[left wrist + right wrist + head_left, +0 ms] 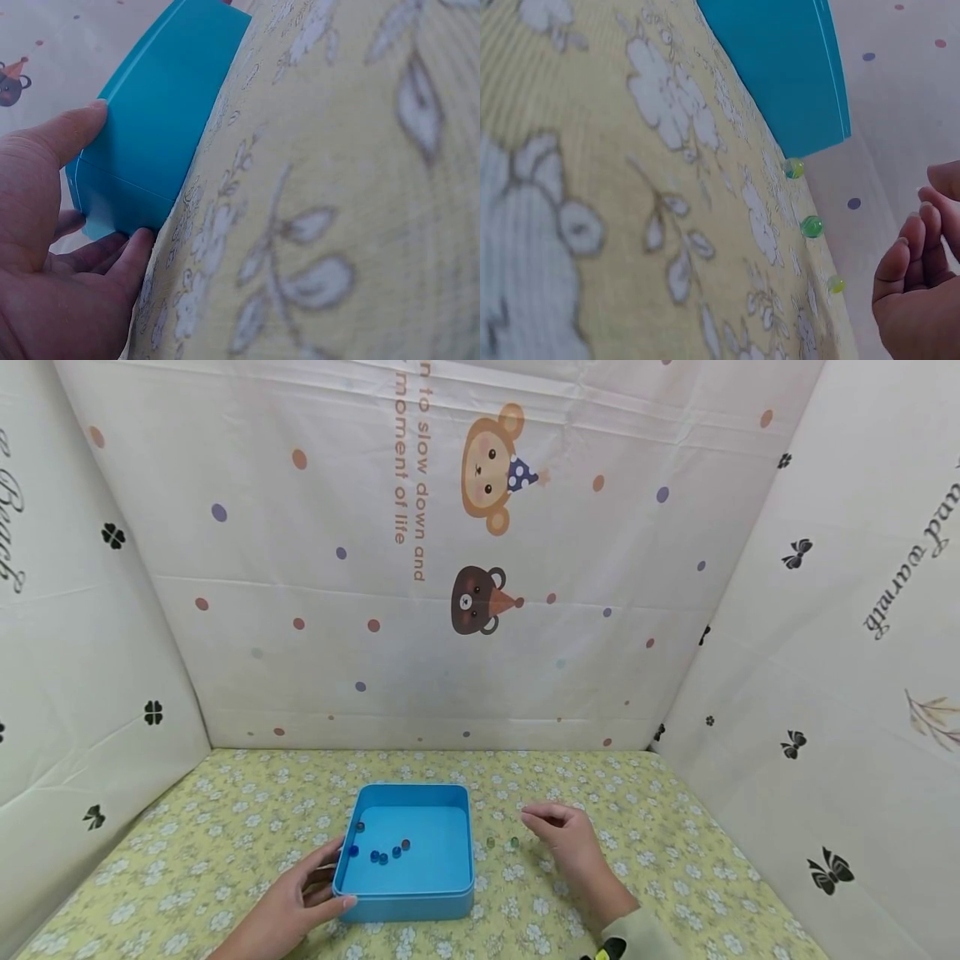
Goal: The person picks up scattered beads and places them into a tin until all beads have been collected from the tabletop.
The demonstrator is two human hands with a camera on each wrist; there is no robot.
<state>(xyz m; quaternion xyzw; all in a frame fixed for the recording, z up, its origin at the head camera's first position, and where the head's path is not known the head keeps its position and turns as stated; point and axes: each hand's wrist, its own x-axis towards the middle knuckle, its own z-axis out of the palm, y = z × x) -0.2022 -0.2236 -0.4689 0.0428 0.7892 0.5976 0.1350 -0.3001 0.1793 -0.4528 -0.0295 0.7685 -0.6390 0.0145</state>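
A square blue box (405, 906) without a lid stands on the cloth, several dark blue and reddish-brown glass marbles (383, 859) scattered over its floor toward the left. My left hand (296, 897) grips its near left corner. The thumb presses the front wall and the fingers bend round the left side, as the left wrist view shows. To the right of the box, my right hand (570, 843) hovers with loosely bent fingers, thumb tip close to the index tip; nothing shows between them. Near it on the cloth lie a green marble (811, 226) and two yellowish ones (793, 168).
A yellow cloth (247, 810) with white flowers covers the table. Pale printed sheets (262, 543) hang at the back and on both sides as walls.
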